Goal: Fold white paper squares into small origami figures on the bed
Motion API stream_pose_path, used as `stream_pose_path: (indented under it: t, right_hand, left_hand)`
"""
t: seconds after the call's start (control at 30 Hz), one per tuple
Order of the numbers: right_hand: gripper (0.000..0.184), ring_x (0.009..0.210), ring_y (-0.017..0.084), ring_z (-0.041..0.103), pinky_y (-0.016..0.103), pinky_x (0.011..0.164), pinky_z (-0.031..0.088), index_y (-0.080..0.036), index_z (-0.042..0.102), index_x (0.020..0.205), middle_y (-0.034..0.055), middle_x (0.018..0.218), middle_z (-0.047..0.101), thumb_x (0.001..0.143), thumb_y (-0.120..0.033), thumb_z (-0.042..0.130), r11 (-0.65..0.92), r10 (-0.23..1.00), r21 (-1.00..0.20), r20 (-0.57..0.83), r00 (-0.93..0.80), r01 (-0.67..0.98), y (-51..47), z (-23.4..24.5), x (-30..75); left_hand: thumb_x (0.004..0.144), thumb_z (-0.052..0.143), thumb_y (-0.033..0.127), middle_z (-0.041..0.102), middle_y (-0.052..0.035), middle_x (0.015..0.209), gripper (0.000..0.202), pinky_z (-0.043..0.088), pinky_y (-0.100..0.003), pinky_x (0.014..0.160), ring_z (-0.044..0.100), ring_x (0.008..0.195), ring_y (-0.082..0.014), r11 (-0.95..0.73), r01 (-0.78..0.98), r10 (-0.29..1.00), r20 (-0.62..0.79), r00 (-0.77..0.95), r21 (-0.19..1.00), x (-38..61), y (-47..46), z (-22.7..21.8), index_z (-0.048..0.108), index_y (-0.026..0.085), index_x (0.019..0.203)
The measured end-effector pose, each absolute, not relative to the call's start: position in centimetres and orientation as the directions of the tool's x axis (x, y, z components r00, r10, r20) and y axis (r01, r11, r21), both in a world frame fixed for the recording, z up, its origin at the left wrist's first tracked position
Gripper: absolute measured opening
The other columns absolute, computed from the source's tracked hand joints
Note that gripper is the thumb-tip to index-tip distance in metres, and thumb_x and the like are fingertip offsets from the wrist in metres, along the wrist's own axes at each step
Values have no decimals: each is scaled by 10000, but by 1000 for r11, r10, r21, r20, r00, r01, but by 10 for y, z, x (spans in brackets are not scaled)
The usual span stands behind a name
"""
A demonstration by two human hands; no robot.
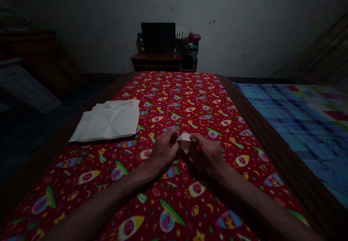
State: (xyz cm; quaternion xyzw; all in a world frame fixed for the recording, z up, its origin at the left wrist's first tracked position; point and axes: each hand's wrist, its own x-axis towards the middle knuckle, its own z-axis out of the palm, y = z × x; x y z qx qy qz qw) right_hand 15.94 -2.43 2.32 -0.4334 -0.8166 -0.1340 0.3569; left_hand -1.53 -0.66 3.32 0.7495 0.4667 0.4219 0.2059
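Fingers of the left hand (163,151) and right hand (208,154) pinch shut on a small folded paper (185,139), right of the sheet stack (108,123) on the surface (190,96). Judged mid-crease; sharpening the fold calls for steady, even pressure.

The folded paper (185,139) is a small white piece, creased into a compact shape with a slanted upper edge and a blunt point toward the left. It sits pinched between the fingertips of the left hand (163,150) and the right hand (208,154), which close on it from either side. Only its top and a strip of its front face show; the rest is hidden behind the fingers. It is held low, just over the red patterned cloth (190,99) on the bench, near the middle. Whether its lower edge touches the cloth cannot be told in the dim light.
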Motion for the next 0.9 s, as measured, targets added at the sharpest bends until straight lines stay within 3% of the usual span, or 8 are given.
stream_pose_path:
  t: [0.1, 0.23, 0.37, 0.5, 0.57, 0.67, 0.77, 0.9]
  right_hand:
    - [187, 605, 140, 596, 232, 490, 369, -148, 523, 1024, 61, 807, 664, 863, -187, 436, 641, 642, -203, 670, -373, 740, -26, 27, 160]
    - [169, 616, 122, 618, 203, 537, 439, -189, 578, 945, 21, 766, 673, 813, -139, 486, 629, 726, -487, 648, -232, 606, -28, 34, 157]
    - [217, 627, 120, 638, 207, 578, 486, -199, 619, 903, 7, 776, 689, 762, -99, 489, 560, 796, -661, 597, -103, 500, -29, 35, 156]
    - [223, 633, 127, 644, 220, 587, 501, -205, 628, 912, 11, 775, 694, 762, -100, 500, 559, 788, -648, 610, -87, 517, -28, 33, 161]
    - [218, 635, 126, 641, 219, 580, 496, -209, 624, 923, 12, 776, 691, 772, -103, 508, 588, 758, -600, 644, -109, 542, -28, 32, 163]
    - [180, 639, 126, 632, 216, 566, 476, -200, 614, 919, 23, 768, 680, 800, -112, 512, 670, 678, -467, 701, -220, 577, -28, 32, 164]
    - [139, 632, 128, 620, 220, 569, 465, -187, 600, 873, 32, 733, 665, 828, -114, 490, 727, 609, -365, 734, -300, 582, -29, 32, 163]
    - [150, 658, 131, 612, 224, 590, 465, -191, 584, 885, 31, 755, 653, 807, -105, 489, 707, 666, -449, 682, -302, 547, -31, 33, 162]
  left_hand:
    - [675, 470, 51, 471, 47, 662, 156, 368, -177, 536, 466, 581, -85, -583, 512, 804, 541, 248, 631, -17, -8, 29, 461, 192, 741]
    - [679, 446, 22, 441, 29, 704, 183, 368, -195, 576, 453, 646, -105, -660, 475, 741, 606, 289, 582, -17, -11, 29, 444, 192, 748]
    - [680, 452, 20, 463, -6, 792, 196, 410, -232, 684, 484, 783, -141, -636, 399, 770, 577, 272, 660, -17, -13, 36, 469, 189, 777]
    - [751, 524, 170, 482, -48, 967, 64, 439, -231, 685, 515, 834, -144, -389, 54, 864, 344, 368, 920, -20, -13, 39, 478, 174, 795]
    - [795, 547, 296, 511, -37, 930, 153, 431, -211, 643, 525, 759, -119, -168, -99, 887, 194, 419, 981, -20, -12, 38, 458, 174, 818]
    - [733, 661, 413, 537, 15, 793, 345, 427, -199, 620, 529, 659, -91, 68, -195, 932, 8, 363, 978, -16, -11, 34, 420, 184, 827]
    - [626, 759, 415, 586, 12, 793, 472, 458, -237, 661, 576, 659, -110, 201, -225, 913, -99, 396, 953, -11, -11, 32, 449, 178, 892]
    - [624, 752, 418, 634, -21, 772, 417, 460, -242, 679, 601, 677, -129, 241, -154, 883, -151, 444, 958, -13, -11, 37, 552, 132, 853]
